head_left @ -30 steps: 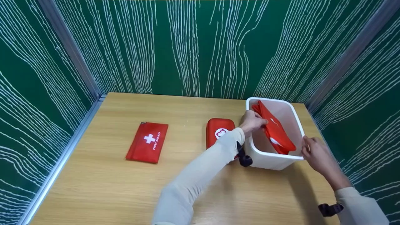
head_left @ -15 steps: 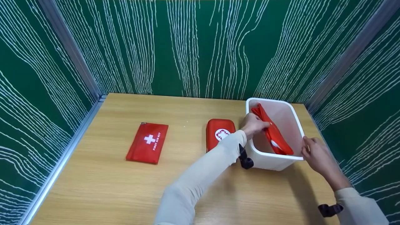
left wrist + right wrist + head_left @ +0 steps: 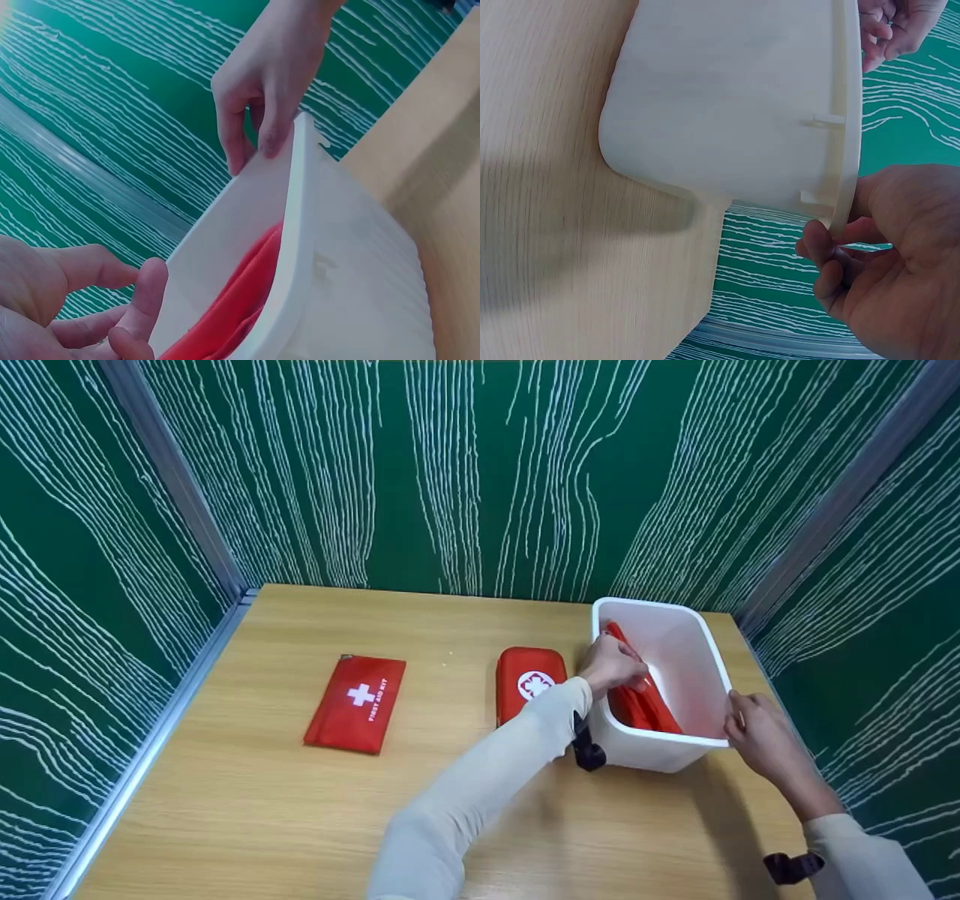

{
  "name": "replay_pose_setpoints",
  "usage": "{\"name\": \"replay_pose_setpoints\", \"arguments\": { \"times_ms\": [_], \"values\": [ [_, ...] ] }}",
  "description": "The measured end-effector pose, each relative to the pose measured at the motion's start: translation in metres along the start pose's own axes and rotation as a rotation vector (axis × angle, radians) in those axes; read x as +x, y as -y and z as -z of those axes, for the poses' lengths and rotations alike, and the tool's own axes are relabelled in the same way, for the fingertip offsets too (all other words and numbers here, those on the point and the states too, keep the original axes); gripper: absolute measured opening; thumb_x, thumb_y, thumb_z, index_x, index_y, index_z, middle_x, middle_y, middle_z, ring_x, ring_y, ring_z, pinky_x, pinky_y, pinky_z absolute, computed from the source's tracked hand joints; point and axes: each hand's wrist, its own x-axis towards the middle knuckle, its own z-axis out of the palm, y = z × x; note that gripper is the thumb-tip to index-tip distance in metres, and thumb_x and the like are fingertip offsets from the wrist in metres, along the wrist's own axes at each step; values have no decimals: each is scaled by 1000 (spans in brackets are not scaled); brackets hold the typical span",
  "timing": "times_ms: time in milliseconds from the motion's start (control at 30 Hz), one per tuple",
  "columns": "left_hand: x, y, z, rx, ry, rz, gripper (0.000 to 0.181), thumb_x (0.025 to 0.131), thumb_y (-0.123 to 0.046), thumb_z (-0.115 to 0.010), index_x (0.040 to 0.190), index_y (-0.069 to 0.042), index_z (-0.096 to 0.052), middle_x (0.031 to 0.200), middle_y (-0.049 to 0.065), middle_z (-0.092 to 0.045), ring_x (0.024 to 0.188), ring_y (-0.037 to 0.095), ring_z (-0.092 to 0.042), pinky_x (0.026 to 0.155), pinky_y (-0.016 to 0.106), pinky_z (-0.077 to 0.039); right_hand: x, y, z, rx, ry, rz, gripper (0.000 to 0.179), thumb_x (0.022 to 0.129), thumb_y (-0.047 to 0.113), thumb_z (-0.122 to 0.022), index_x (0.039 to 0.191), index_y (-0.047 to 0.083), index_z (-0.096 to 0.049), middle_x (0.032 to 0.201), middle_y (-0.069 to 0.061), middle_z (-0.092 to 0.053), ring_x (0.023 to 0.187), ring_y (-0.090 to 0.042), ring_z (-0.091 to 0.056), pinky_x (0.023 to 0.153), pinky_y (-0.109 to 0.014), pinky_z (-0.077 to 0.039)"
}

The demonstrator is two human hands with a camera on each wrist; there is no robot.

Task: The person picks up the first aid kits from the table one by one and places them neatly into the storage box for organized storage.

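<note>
Step in hand, as judged: setting the red bag (image 3: 651, 709) down inside the bin (image 3: 652, 754). The bin stands on the desk (image 3: 262, 810) with its mouth up. The red bag lies inside it, below the rim, slanting along the left wall from the far corner toward the near wall. Whether it rests flat on the bin's floor cannot be told.

The right hand (image 3: 765, 735) pinches the bin's rim at the near right corner, thumb and fingers on either side of the wall. The left hand (image 3: 611, 664) is over the bin's left rim. In the left wrist view its fingers are loosely bent, the thumb is apart from the palm, and nothing is gripped; the red bag lies clear of the fingertips there.

Two items are outside the bin: the case (image 3: 517, 675), near its left side and partly covered by the left sleeve, and the pouch (image 3: 356, 705), flat on the desk, well apart to the bin's left.

The next move probably calls for lifting the left hand clear of the rim without dragging the red bag, while the right hand steadies the bin.
</note>
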Motion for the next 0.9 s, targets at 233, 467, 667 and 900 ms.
{"name": "replay_pose_setpoints", "arguments": {
  "times_ms": [233,467,667,900],
  "values": [
    [-1,5,8,-6,-23,-24,17,79,-6,-77,84,-13,-62,77,2,-64,63,21,-69,70,31,-59,-2,-1,0,13,12,-1,46,95,7,-56,136,-13,-45,114,-33,-51,90,-40,-52,68,-49,-57],
    [-1,14,23,-8,-22,-53,15,83,-8,-76,90,-13,-64,81,2,-64,66,21,-68,67,29,-59,-3,0,1,19,15,-10,47,96,8,-56,138,-11,-44,117,-32,-51,91,-41,-54,71,-50,-58],
    [5,25,42,-46,-39,-64,13,85,-10,-75,98,-9,-70,81,2,-65,65,20,-67,62,24,-57,-3,2,2,12,12,-14,46,96,9,-55,136,-11,-46,115,-31,-52,90,-40,-54,70,-48,-58],
    [15,45,65,-64,-63,-79,12,86,-10,-74,98,-7,-73,79,6,-70,67,21,-68,62,24,-56,0,1,-1,-10,5,-34,43,97,10,-53,134,-13,-47,114,-34,-49,89,-42,-52,69,-50,-57]
  ]
}}
